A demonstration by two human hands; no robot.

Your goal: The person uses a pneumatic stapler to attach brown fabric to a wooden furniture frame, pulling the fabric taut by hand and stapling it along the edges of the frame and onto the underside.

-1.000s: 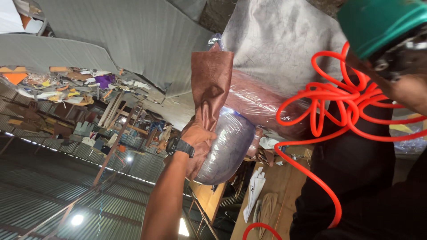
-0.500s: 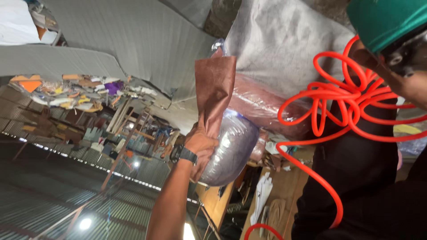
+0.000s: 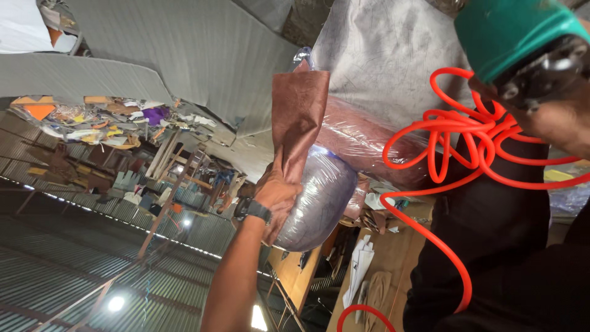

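The view is tilted almost upside down. My left hand (image 3: pixel 276 197), with a black watch on the wrist, grips the lower end of a brown leatherette strip (image 3: pixel 299 114) and presses against a rounded cushion wrapped in clear plastic (image 3: pixel 322 203). The strip runs up over a reddish plastic-wrapped roll (image 3: pixel 362 138) to a grey fabric panel (image 3: pixel 381 55). At the upper right, my right hand (image 3: pixel 556 120) holds a green air tool (image 3: pixel 510 31). A coiled orange hose (image 3: pixel 442 141) hangs from the tool.
My dark clothing (image 3: pixel 491 246) fills the right side. A wooden bench (image 3: pixel 393 258) with paper pieces lies behind the hose. Shelves of scraps and timber frames (image 3: pixel 123 129) stand at the left. A corrugated metal roof with lamps (image 3: pixel 92 270) fills the lower left.
The view has drifted a little. My left hand keeps its grip on the brown strip, and my right hand still holds the green tool.
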